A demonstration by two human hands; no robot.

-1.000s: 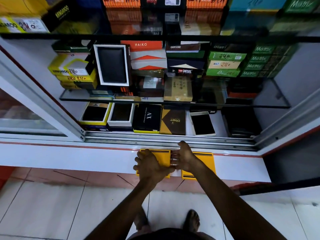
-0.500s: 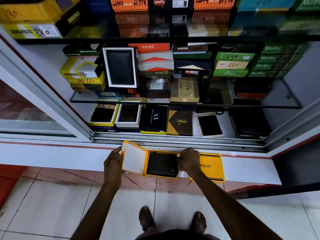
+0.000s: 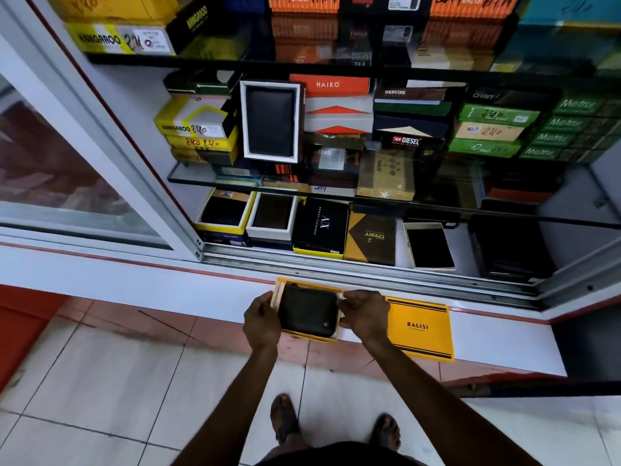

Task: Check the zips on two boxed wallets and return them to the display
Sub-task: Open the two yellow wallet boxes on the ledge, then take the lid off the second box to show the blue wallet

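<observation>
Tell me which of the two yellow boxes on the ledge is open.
The left yellow box, held between the left hand and right hand, is open, showing a black wallet. The closed BALISI box lies flat, lid on.

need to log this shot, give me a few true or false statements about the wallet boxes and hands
1. The left box is open, showing a black wallet. True.
2. The right box is open too. False: its BALISI lid is on.
3. Both hands are at the open box. True: left hand on its left side, right hand on its right.
4. The right box sits inside the cabinet. False: it lies on the white ledge outside.
</observation>
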